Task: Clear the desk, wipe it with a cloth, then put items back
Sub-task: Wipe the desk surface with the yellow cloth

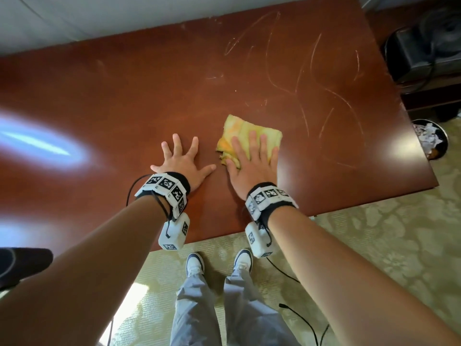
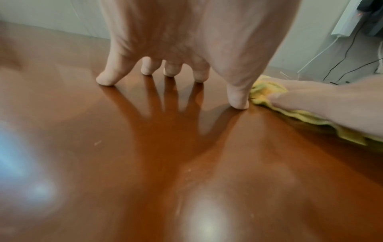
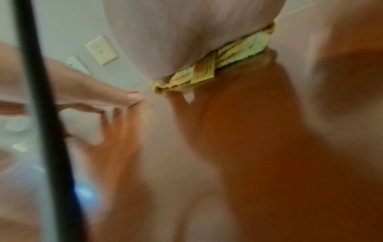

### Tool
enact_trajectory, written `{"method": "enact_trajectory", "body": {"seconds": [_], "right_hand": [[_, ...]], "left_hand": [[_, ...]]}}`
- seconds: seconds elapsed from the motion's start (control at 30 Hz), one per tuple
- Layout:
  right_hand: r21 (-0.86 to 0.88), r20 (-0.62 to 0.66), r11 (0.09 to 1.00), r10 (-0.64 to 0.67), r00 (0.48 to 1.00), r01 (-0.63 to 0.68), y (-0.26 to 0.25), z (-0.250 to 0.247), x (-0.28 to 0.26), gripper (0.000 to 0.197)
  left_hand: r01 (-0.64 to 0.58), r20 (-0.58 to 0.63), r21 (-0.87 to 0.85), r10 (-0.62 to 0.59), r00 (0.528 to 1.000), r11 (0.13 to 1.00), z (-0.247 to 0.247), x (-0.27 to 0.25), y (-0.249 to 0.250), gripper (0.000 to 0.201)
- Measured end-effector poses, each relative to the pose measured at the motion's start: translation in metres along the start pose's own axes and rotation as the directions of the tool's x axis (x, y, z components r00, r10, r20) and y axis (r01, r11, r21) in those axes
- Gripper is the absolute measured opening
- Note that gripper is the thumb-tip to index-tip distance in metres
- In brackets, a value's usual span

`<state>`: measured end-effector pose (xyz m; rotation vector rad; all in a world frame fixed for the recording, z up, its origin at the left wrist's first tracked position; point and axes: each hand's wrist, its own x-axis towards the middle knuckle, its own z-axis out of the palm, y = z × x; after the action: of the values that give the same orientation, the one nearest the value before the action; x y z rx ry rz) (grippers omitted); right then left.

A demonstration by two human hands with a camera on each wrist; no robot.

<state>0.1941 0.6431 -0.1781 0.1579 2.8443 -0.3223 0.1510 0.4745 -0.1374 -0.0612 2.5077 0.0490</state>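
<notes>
Wiping is the step in hand: the desk (image 1: 149,96) is bare, and the right hand (image 1: 252,166) presses the cloth (image 1: 239,128) flat, fingers straight, near the front edge. The left hand (image 1: 182,163) rests splayed beside it, holding nothing. Next, probably a sweep toward the scratched far right corner.

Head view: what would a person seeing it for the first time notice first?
First the yellow cloth near the middle of the reddish-brown desk, pressed flat under the right hand. Beside it, the left hand rests spread on the bare wood. Pale scratch marks cross the desk's far right part.
</notes>
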Motion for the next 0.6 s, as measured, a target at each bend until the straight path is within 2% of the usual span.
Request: {"method": "enact_trajectory", "body": {"seconds": [0.2, 0.27, 0.37, 0.43, 0.6], "right_hand": [[-0.009, 0.016, 0.968, 0.251, 0.968, -0.251, 0.092, -0.031, 0.01, 0.063], [0.01, 0.005, 0.95, 0.312, 0.95, -0.312, 0.088, -0.031, 0.011, 0.063], [0.068, -0.015, 0.925, 0.375, 0.927, -0.373, 0.058, -0.025, 0.016, 0.065], [0.098, -0.011, 0.933, 0.349, 0.937, -0.347, 0.032, -0.02, 0.019, 0.066], [0.111, -0.026, 0.987, 0.124, 0.992, -0.12, -0.041, 0.002, 0.009, 0.065]], "left_hand": [[0.008, 0.014, -0.002, -0.008, 1.0, 1.0, -0.001, -0.001, 0.002, 0.089], [0.008, 0.005, 0.002, -0.008, 1.0, 1.0, 0.0, 0.0, 0.004, 0.089], [0.005, -0.011, 0.003, -0.004, 1.0, 1.0, 0.001, 0.0, 0.004, 0.088], [0.007, -0.013, 0.007, -0.007, 1.0, 1.0, 0.001, 0.0, 0.003, 0.087], [0.002, -0.012, 0.002, -0.001, 1.0, 1.0, -0.003, 0.002, 0.002, 0.085]]}}
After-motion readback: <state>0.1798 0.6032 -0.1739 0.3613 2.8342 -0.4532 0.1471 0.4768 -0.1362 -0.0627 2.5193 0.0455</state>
